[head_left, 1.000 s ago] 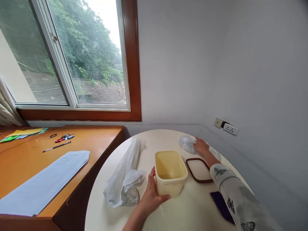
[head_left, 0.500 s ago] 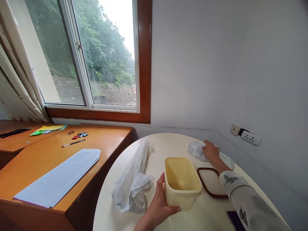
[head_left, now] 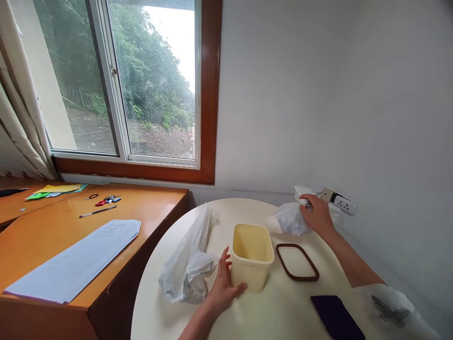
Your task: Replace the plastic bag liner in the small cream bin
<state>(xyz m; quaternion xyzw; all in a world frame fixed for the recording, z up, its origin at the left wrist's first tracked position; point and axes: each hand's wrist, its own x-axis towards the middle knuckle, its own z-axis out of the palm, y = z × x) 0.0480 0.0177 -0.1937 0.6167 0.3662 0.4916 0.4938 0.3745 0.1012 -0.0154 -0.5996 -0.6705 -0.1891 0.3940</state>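
Observation:
My left hand (head_left: 223, 287) holds the near left side of a pale yellow plastic container (head_left: 252, 274), thumb along its front and fingers along its left wall. The container stands upright with no lid on, and I see nothing inside. At the far right of the round table, my right hand (head_left: 316, 213) grips the bunched top of a whitish plastic bag (head_left: 290, 219); what the bag holds cannot be made out. Between container and right forearm lies a lid with a brown rim (head_left: 297, 277). Left of the container rests another crumpled plastic bag (head_left: 187, 269).
A dark purple cloth-like piece (head_left: 336, 315) lies near the front right of the white table (head_left: 283, 316). On the wooden desk (head_left: 159, 203) to the left are papers (head_left: 81, 257), a pen (head_left: 97, 211) and keys (head_left: 109, 199). A wall socket (head_left: 345, 204) is behind my right hand.
My right hand has pulled the bag's top upward, so the bag stands taller. The view has shifted slightly right. My left hand stays on the container.

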